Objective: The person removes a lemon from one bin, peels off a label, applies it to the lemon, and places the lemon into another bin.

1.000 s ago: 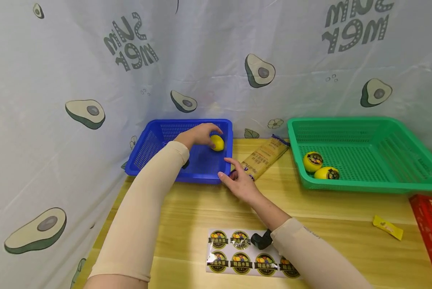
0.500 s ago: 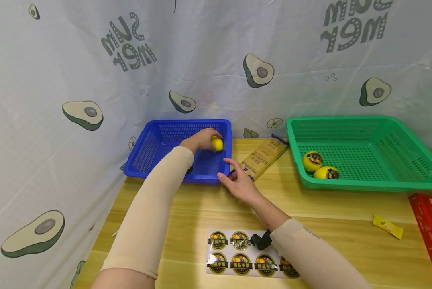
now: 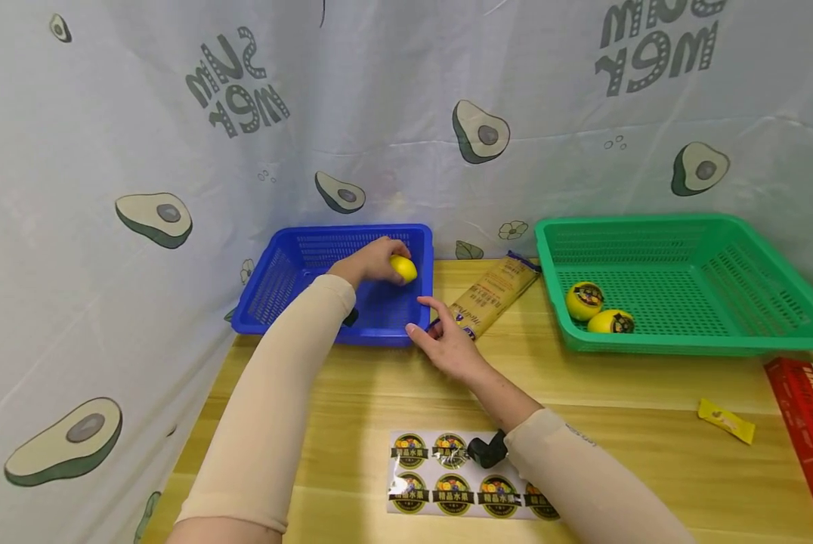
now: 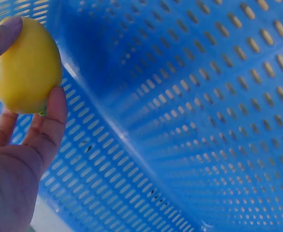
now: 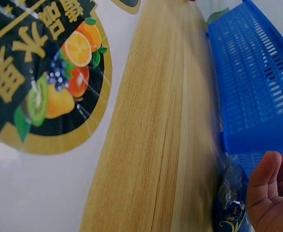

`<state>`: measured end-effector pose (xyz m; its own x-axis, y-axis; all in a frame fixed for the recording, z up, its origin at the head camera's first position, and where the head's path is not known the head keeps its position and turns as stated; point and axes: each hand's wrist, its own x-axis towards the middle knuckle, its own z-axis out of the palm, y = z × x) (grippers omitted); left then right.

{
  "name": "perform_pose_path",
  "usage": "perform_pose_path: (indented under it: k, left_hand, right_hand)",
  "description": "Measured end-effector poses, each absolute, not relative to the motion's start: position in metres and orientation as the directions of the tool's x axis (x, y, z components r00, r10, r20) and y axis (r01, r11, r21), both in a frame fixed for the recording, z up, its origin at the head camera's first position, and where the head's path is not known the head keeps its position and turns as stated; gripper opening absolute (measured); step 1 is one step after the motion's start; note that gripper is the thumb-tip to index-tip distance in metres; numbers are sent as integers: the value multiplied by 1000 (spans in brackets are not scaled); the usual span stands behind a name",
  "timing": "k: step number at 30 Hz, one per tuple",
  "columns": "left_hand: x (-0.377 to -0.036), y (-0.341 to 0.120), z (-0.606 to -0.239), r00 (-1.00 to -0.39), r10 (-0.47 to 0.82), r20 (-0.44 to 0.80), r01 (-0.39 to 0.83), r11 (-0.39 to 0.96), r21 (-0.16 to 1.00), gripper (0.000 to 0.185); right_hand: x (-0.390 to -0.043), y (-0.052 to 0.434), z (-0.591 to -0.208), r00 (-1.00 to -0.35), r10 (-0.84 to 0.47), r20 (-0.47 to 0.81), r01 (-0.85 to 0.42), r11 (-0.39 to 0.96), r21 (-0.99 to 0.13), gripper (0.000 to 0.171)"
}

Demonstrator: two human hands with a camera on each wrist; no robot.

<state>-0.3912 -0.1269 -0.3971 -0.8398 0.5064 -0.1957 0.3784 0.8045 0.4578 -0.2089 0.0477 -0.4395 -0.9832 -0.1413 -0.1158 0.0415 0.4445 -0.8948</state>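
My left hand point(image 3: 372, 261) grips a plain yellow lemon point(image 3: 404, 269) over the right end of the blue basket point(image 3: 379, 335). Seen from the left wrist, thumb and fingertips hold the lemon point(image 4: 28, 67) around its sides, its green stem end pointing down, and no sticker shows on the visible skin. At the basket's front right corner is my right hand point(image 3: 452, 351), thumb and forefinger spread and their tips right at the rim. The right wrist view shows fingers point(image 5: 266, 176) extended close under the basket wall point(image 5: 257, 77).
A green basket point(image 3: 678, 344) at right holds two stickered lemons point(image 3: 585, 301). Between the baskets lies a brown packet point(image 3: 495, 295). A sheet of round fruit stickers point(image 3: 454, 493) lies in front, partly under the right forearm. At right are a yellow sachet point(image 3: 726, 421) and red box point(image 3: 804, 431).
The left hand's fingers, arched wide at the lemon a second ago, now sit closer around it, and the lemon has turned to a tilted lie. The right hand stays at the basket corner.
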Motion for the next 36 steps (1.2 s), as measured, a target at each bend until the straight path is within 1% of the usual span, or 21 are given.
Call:
perform_pose_path:
  k: [7, 11, 17, 21, 25, 27, 29, 32, 36]
  left_hand:
    - [-377, -141, -374, -857, 482, -180, 335, 789, 515, 56]
    - [-359, -149, -355, -869, 478, -129, 340, 765, 547, 57]
    - [-325, -165, -334, -890, 453, -45, 356, 754, 552, 56]
    - [-296, -178, -331, -910, 412, 45, 349, 701, 622, 57]
    - [-262, -189, -338, -943, 314, 105, 287, 615, 734, 62]
    - [-245, -194, -344, -959, 270, 92, 238, 580, 779, 64]
    - [-229, -196, -349, -965, 254, 66, 202, 556, 806, 65]
    - [-209, -195, -356, -961, 276, 12, 168, 550, 818, 64]
    - [-191, -191, -368, -936, 350, -41, 173, 556, 813, 59]
  right_hand:
    - [-210, 48, -438, -980, -157, -126, 45, 437, -898, 64]
    - [-209, 49, -437, -979, -157, -133, 52, 439, -897, 63]
    - [-210, 49, -437, -979, -162, -126, 43, 438, -898, 62]
    - [-210, 49, -439, -980, -156, -123, 42, 443, -896, 62]
    - [-210, 50, -439, -980, -154, -125, 44, 444, -895, 62]
    - [-210, 50, -438, -979, -162, -125, 43, 437, -898, 62]
    - [-212, 50, -437, -978, -169, -122, 37, 437, -899, 62]
    - [-214, 52, -434, -974, -194, -117, 22, 431, -902, 64]
    - [-215, 57, -428, -961, -245, -130, 15, 421, -907, 66]
